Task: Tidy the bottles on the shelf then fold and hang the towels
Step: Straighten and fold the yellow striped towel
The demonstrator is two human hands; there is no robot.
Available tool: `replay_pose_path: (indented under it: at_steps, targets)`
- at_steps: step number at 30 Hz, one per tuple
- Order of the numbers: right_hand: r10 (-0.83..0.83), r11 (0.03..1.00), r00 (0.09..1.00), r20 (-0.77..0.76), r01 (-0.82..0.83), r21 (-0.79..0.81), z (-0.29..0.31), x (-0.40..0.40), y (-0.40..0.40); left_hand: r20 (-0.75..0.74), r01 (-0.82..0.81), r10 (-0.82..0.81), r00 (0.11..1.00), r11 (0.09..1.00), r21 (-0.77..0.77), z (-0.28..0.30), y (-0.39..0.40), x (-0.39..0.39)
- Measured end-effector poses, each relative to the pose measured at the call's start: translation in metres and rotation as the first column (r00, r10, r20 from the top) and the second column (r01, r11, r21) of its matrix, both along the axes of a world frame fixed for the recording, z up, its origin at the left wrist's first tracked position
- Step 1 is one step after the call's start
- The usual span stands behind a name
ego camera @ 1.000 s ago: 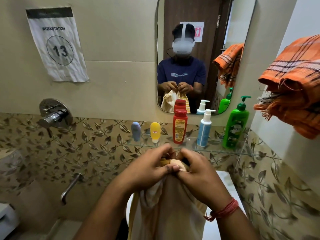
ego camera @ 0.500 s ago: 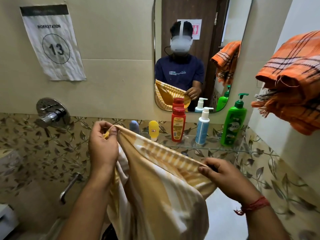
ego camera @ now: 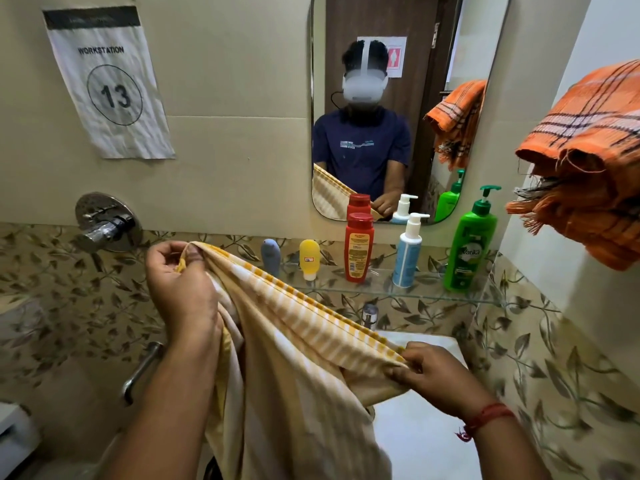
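Pinching the yellow striped towel point(ego camera: 298, 341) — left hand point(ego camera: 180, 289) high, right hand point(ego camera: 436, 375) low — both hands gripping its edge.

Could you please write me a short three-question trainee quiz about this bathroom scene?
1. True or false: both the left hand and the right hand pinch the yellow striped towel.
2. How many bottles stand on the glass shelf?
3. Which bottle is nearest the orange towel: A) red bottle, B) green pump bottle, C) yellow bottle?

Key: 1 true, each at one end of its top edge; 2 five; 3 B.
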State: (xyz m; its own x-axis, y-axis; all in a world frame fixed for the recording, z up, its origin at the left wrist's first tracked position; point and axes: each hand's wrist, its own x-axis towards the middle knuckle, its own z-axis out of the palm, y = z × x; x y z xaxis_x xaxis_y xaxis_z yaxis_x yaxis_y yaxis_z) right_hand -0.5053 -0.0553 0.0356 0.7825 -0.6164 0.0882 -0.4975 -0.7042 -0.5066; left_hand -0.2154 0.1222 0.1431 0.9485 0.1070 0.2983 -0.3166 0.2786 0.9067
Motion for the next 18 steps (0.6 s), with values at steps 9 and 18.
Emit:
replay_pose_path:
  at_steps: [9, 18]
  targets:
    - [-0.165, 0.980, 0.948, 0.273, 0.190, -0.066, -0.015, 0.006, -0.004, -0.040, 0.007, -0.006, 0.999, 1.000, 0.028, -0.010, 0.001, 0.002]
    - [-0.290, 0.840, 0.737, 0.611, 0.502, -0.206, -0.002, -0.002, 0.003, -0.036, 0.033, -0.032, 0.999, 0.998, 0.049, -0.015, 0.000, 0.003]
